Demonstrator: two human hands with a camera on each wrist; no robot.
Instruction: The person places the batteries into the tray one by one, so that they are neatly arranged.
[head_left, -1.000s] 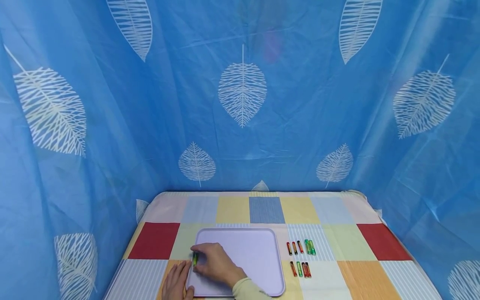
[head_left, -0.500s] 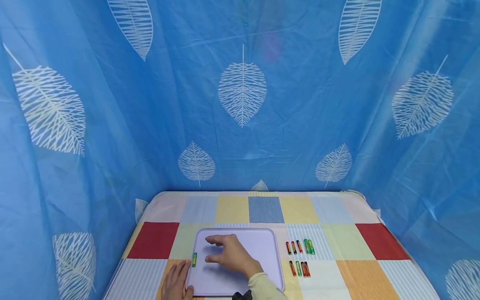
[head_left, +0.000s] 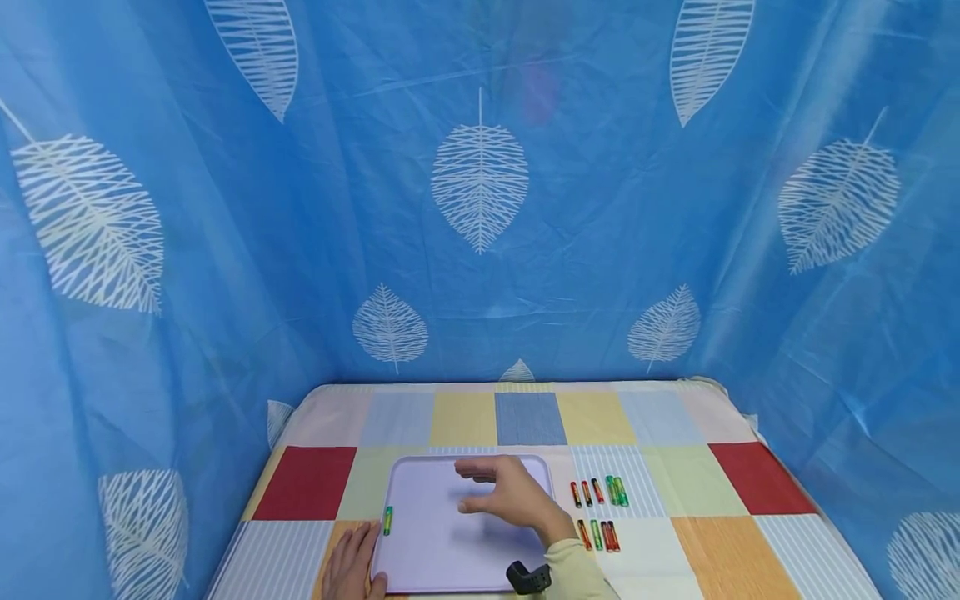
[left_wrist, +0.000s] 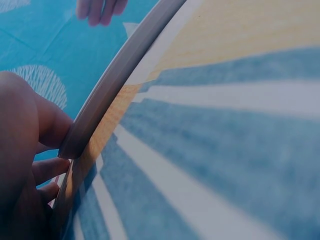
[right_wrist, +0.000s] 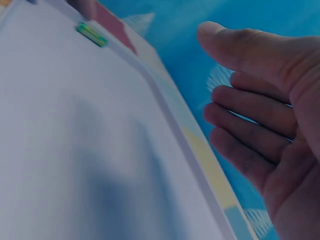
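Note:
A pale lilac tray [head_left: 427, 562] lies on the patchwork cloth, and a single green battery [head_left: 387, 521] lies inside its left rim. My left hand [head_left: 352, 560] rests at the tray's front left corner; in the left wrist view its thumb [left_wrist: 52, 125] touches the rim. Over the right half of the tray hovers my right hand [head_left: 510, 493], holding nothing, with thumb and fingers apart. The right wrist view shows its spread palm and the green battery [right_wrist: 92, 34] at the far rim.
Right of the tray, loose batteries lie in two rows. The back row has red-and-black batteries [head_left: 587, 493] and green ones [head_left: 617, 492]; the front row has red ones [head_left: 611, 536] and a green one [head_left: 596, 534]. Blue leaf-printed curtain [head_left: 480, 317] encloses the table's back and sides.
My right hand has let go of the green battery at the tray's left rim, lifted, and moved right across the tray with its fingers parted. My left hand has stayed at the corner.

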